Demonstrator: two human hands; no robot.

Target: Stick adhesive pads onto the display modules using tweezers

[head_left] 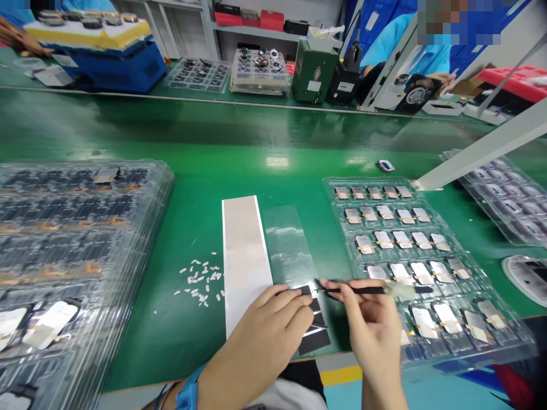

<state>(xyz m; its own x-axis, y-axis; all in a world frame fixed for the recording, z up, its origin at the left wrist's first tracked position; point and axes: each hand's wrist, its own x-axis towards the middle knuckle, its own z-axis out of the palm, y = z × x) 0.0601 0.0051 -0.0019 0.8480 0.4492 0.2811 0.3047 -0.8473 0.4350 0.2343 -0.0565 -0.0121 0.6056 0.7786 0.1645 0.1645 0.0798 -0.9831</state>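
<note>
My right hand (371, 313) pinches slim black tweezers (363, 290), partly wrapped in whitish material, with the tips pointing left. Those tips are close to the top edge of black pieces (314, 341) on a clear plastic film (288, 245). Bent and held together, the fingers of my left hand (277, 319) press on the film's near end and cover part of the black pieces. A long white and beige paper strip (245, 245) lies alongside the film, partly under my left hand. Small white scraps (203, 279) are scattered to its left.
Stacked clear trays (141, 239) of dark parts stand left. At right, a clear tray (342, 228) holds rows of small screen-like parts beside a white post (482, 148). A small device (386, 165) lies behind it. Co-workers sit across a ledge with boxes and a blue machine (115, 65).
</note>
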